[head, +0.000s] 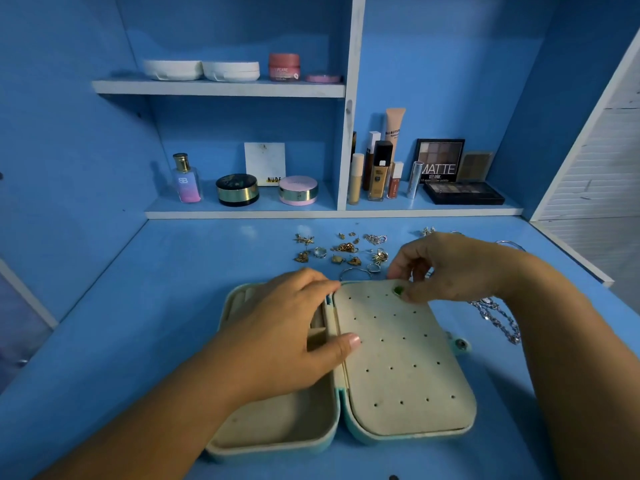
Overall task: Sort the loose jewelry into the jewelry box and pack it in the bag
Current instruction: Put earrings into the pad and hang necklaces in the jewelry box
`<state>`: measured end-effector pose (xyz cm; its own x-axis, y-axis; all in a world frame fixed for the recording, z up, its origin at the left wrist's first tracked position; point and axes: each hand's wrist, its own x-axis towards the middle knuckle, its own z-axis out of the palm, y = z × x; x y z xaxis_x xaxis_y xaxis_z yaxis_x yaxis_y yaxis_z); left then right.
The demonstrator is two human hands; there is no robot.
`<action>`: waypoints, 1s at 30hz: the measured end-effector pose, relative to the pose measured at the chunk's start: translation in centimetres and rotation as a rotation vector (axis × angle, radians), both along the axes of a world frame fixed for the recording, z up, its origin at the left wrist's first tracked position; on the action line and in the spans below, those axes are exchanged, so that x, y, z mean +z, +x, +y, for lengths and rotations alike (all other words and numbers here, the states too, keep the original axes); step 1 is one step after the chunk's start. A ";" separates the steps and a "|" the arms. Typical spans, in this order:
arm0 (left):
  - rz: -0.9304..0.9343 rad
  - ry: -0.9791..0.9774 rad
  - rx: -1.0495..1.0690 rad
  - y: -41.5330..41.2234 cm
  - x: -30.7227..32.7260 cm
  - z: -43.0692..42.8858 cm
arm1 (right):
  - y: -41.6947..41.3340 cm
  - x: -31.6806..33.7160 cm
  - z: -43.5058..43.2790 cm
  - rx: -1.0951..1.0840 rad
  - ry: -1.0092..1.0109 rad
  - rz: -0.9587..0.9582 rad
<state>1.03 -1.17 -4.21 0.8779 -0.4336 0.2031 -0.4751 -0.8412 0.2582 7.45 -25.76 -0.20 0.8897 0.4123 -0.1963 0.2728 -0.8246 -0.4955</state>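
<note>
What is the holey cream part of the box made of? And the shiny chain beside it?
Cream holed panel of the open jewelry box: seems to be soft velvety fabric over something stiff; matte, no glare. Silver link chain to its right: probably polished metal; it glints brightly.

One box (408,358), one green stud (398,291), one chain (498,317). Loose pieces (343,249): over a dozen, too small to count exactly. Two white cases (173,69), one jar (284,66), one pink disc (323,78), one perfume (187,180), two compacts (237,189), one white card (265,162), about seven tubes (394,128), three palettes (464,192).
</note>
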 end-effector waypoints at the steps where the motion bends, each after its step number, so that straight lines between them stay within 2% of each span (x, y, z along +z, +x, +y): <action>1: -0.011 0.002 -0.002 0.0 -0.1 0.0 | 0.0 -0.1 0.2 -0.003 -0.012 -0.026; 5: -0.028 0.003 -0.016 -0.1 -0.2 -0.1 | 1.1 -1.6 1.6 -0.051 0.099 -0.287; 7: -0.020 -0.004 -0.028 -0.1 -0.3 -0.1 | 2.3 -2.5 2.9 -0.037 0.094 -0.419; 9: -0.024 -0.009 -0.038 0.0 -0.4 -0.1 | 3.4 -3.1 4.1 -0.004 0.060 -0.472; 13: -0.028 -0.014 -0.046 0.0 -0.4 -0.1 | 5.3 -3.4 5.8 0.066 -0.067 -0.474; 19: -0.026 -0.028 -0.055 0.1 -0.5 -0.1 | 6.5 -3.6 6.7 0.108 -0.124 -0.475; 25: -0.030 -0.055 -0.045 0.2 -0.5 0.0 | 4.5 -1.8 5.9 0.081 -0.039 -0.523; 30: -0.021 -0.058 -0.054 0.3 -0.4 -0.1 | -2.4 -0.9 2.9 0.111 0.006 -0.440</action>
<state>1.33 -1.23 -4.63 0.8487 -0.4674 0.2474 -0.5255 -0.7977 0.2957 5.02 -22.86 -1.06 0.8380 0.5103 0.1933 0.5456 -0.7757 -0.3174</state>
